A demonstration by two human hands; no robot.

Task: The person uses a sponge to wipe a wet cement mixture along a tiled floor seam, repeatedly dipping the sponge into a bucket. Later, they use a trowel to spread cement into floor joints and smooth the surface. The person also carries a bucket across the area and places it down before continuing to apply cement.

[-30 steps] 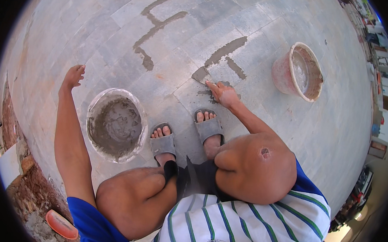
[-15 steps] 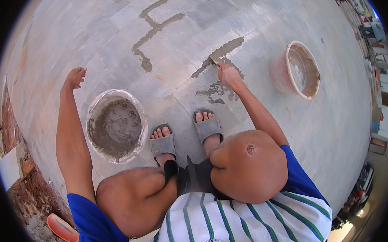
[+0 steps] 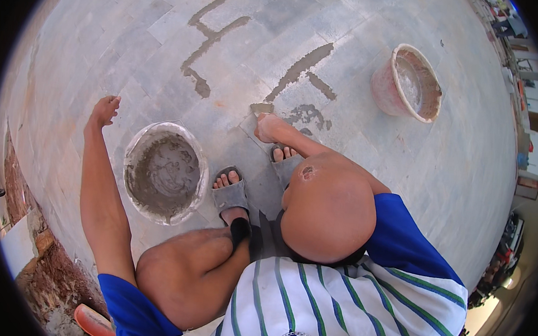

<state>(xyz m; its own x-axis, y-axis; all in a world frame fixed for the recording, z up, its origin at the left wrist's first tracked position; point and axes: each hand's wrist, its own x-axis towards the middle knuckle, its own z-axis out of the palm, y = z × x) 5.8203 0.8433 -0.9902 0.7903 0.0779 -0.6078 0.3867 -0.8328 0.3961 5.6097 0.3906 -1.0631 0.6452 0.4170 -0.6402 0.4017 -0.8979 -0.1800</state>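
My right hand (image 3: 267,128) is closed round a putty knife (image 3: 262,108), its wide flat blade loaded with grey mortar and held against the floor tiles. The blade sits at the lower end of a mortar strip (image 3: 300,68) laid along the tile joints, with a short branch (image 3: 321,85) beside it. My left hand (image 3: 106,109) hangs loosely curled and open above the floor, holding nothing. Nearest to it is a white bucket (image 3: 203,170) containing wet grey mortar (image 3: 170,174). The knife's handle is hidden in my right hand.
A pinkish bucket (image 3: 385,89) with a pale residue inside stands at the right. Another zigzag mortar line (image 3: 210,42) runs across the far tiles. Thin smears (image 3: 306,114) lie right of the knife. Broken soil (image 3: 53,272) and an orange-red container (image 3: 95,323) border the lower left.
My right hand has drawn the putty knife down and left along the joint, gathering mortar on its blade. The strip now looks narrower and neater. My left hand is nearly still.
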